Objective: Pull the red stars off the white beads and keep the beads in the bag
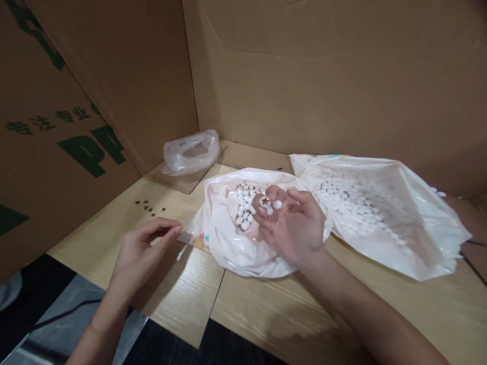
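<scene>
My right hand (292, 223) is palm up over the near white bag (236, 258), its fingers curled round a few white balls (277, 205). One ball (265, 201) at the fingertips bears a small reddish-brown star. Inside the near bag lie more white balls (243, 205). My left hand (146, 246) is at the left, thumb and index finger pinched together beside the bag's corner; whatever is between the fingertips is too small to make out. Beyond it, several small reddish-brown stars (145, 205) are scattered on the wooden surface (178, 284).
A second white bag (418, 253) with many white balls (350, 203) lies open at the right. A clear plastic bag (192, 152) sits at the back left. Cardboard walls (323, 91) stand behind and at the left. A dark cable (68, 312) runs at the lower left.
</scene>
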A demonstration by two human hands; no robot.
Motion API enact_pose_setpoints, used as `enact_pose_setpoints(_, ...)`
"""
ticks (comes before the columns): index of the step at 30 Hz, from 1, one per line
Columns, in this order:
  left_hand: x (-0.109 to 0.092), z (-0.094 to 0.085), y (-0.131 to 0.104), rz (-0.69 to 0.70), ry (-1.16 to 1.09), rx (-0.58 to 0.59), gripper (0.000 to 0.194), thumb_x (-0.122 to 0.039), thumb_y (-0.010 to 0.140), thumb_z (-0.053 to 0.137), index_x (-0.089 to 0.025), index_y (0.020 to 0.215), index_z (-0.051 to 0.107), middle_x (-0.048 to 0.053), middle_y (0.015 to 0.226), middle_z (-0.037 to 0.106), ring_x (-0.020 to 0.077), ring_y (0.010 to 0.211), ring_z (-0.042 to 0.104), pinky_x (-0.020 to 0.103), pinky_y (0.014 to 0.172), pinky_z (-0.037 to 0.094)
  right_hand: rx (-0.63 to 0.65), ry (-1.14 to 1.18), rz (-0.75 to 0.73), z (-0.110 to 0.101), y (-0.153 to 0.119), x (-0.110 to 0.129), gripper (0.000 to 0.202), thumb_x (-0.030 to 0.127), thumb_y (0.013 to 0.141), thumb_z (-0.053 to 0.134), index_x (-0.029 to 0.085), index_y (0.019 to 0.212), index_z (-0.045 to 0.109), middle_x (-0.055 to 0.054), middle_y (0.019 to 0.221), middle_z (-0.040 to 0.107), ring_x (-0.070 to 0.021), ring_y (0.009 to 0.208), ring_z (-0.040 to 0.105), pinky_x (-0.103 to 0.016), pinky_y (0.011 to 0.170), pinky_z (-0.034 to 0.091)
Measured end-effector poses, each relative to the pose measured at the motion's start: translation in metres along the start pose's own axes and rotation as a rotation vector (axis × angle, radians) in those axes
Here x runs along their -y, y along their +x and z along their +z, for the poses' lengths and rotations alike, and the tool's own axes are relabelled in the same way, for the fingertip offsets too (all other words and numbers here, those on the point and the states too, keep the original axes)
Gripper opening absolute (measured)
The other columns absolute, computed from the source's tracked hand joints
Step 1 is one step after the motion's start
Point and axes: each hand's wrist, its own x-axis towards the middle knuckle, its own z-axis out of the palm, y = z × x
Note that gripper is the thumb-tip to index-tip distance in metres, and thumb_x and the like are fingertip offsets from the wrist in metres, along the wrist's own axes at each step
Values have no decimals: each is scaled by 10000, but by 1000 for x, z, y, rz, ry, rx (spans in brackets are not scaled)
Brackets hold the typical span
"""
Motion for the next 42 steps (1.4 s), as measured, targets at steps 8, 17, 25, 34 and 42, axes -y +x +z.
enact_pose_setpoints(8, -71, 40, -27, 28, -684, 343, 33, -260, 770, 743, -228, 775, 744, 9, 759, 695, 67, 673, 619, 116, 621, 486, 205, 101, 68, -5, -3, 3, 242, 395, 813, 523, 188, 712, 600, -19, 663, 502, -97, 481, 399, -171, 337, 396)
enact_pose_setpoints(17, -108, 81, -37, -297, -1345, 532, 108, -274, 719, 798, -199, 784, 757, 0, 709, 650, 30, 618, 573, 116, 618, 452, 551, 166, 13, 7, -16, 10, 314, 426, 918, 341, 213, 686, 339, -7, 650, 325, -105, 491, 283, -106, 288, 300)
enact_pose_setpoints(25, -117, 94, -47, -303, -1396, 415, 143, -316, 690, 819, -232, 776, 742, -17, 766, 627, 24, 634, 532, 134, 607, 409, 276, 110, -37, 16, -24, 14, 280, 399, 882, 440, 200, 690, 485, -3, 660, 352, -100, 522, 305, -111, 311, 294)
enact_pose_setpoints(34, -109, 96, -47, -121, -1188, 308, 76, -308, 799, 728, -257, 854, 737, -4, 889, 651, 58, 735, 551, 171, 705, 438, 96, 94, -40, 21, -29, 11, 251, 402, 826, 506, 194, 758, 629, -29, 716, 505, -95, 531, 428, -138, 329, 359)
enact_pose_setpoints(42, -105, 95, -52, 66, -1054, 169, 70, -207, 842, 677, -251, 870, 723, -10, 869, 659, 56, 738, 569, 156, 690, 451, -117, -137, -115, 28, -24, 2, 279, 431, 779, 504, 174, 713, 591, -37, 639, 510, -112, 490, 424, -171, 300, 362)
